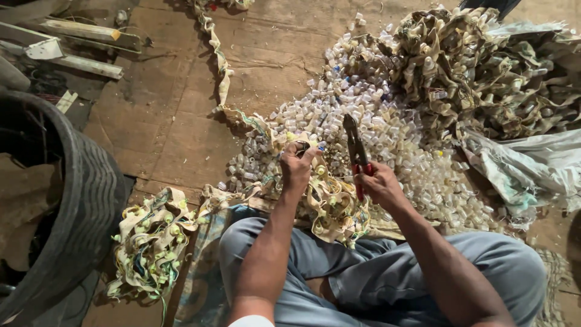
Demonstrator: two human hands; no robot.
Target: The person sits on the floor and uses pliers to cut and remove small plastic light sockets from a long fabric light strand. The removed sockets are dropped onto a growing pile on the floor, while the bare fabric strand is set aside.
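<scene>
Both forearms reach forward from the bent knees, bare to the elbow. The left hand (298,162) is raised and curled shut, thumb and fingertips pinched together at its top. The right hand (378,183) sits just beside it, slightly lower, fingers wrapped closed, knuckles outward.

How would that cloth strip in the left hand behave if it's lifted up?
The cloth strip would probably flop and trail, since it lies in loose folds over the lap. Caps and wires fixed along it likely add weight and snag. The left hand pinches it easily, so it seems grippable.
</scene>
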